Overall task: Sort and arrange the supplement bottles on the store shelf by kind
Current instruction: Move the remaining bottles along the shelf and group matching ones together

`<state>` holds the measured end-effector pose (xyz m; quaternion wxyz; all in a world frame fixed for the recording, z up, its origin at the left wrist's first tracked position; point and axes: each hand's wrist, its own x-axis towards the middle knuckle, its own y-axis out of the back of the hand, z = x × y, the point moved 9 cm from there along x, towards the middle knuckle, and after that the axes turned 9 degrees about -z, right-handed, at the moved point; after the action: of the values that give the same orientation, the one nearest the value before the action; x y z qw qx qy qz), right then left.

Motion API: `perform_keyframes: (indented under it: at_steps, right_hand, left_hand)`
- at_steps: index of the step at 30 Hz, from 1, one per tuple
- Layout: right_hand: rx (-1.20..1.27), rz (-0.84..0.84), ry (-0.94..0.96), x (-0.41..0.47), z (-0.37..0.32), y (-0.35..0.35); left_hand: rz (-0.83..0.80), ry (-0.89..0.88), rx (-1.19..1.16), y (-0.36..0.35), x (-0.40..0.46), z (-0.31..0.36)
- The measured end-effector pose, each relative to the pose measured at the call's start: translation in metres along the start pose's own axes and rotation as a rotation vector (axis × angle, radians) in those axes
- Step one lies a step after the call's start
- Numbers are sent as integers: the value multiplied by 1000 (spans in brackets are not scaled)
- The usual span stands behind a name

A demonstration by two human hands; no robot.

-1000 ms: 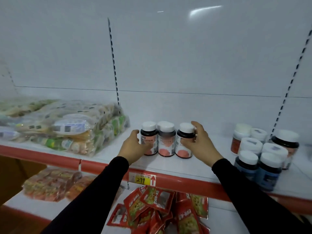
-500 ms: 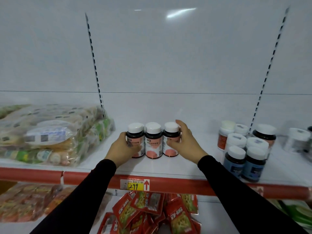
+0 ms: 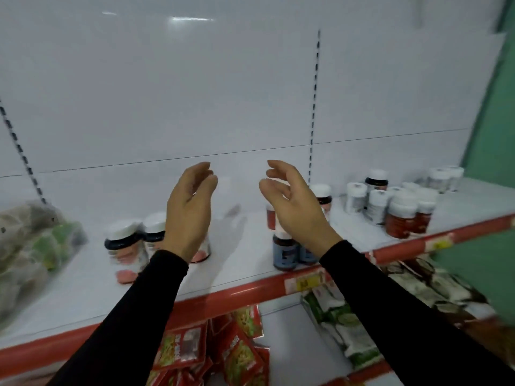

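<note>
Both my hands are lifted above the white shelf [image 3: 237, 263], fingers apart, holding nothing. My left hand [image 3: 189, 210] hovers in front of a row of dark bottles with white caps and pink labels [image 3: 125, 243], partly hiding the rightmost one. My right hand [image 3: 292, 207] covers part of a mixed cluster: blue-labelled bottles [image 3: 285, 253] at the front and a red-labelled one [image 3: 270, 217] behind. Further right stand white bottles [image 3: 377, 201] and red-labelled bottles [image 3: 401, 220], with more at the back [image 3: 443, 176]. The picture is blurred by motion.
A clear bag of packaged goods [image 3: 33, 246] lies on the shelf's left end. The shelf's red front rail [image 3: 250, 291] carries a yellow price tag [image 3: 306, 282]. Below hang red snack packets [image 3: 211, 349] and green-white packets [image 3: 340, 324]. A green wall [image 3: 490, 135] is at the right.
Both hands have let go of the row of pink-labelled bottles and risen above the shelf, open. The camera has swung right, so the bottles now sit lower left.
</note>
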<state>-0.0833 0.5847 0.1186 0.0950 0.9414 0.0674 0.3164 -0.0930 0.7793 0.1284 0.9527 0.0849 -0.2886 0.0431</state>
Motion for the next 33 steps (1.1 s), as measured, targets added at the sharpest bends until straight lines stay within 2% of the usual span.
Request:
perform_keyframes:
  at_steps: [10, 18, 23, 33]
  right_hand:
    - [-138, 245, -84, -99, 0, 233]
    - [-132, 273, -142, -144, 27, 388]
    - [-91, 230, -148, -130, 49, 426]
    - [-104, 121, -161, -73, 101, 440]
  left_hand:
    - [-206, -36, -120, -216, -19, 48]
    - [-240, -21, -75, -367, -33, 84]
    - [-191, -3, -49, -400, -23, 84]
    - [-133, 20, -62, -423, 28, 51]
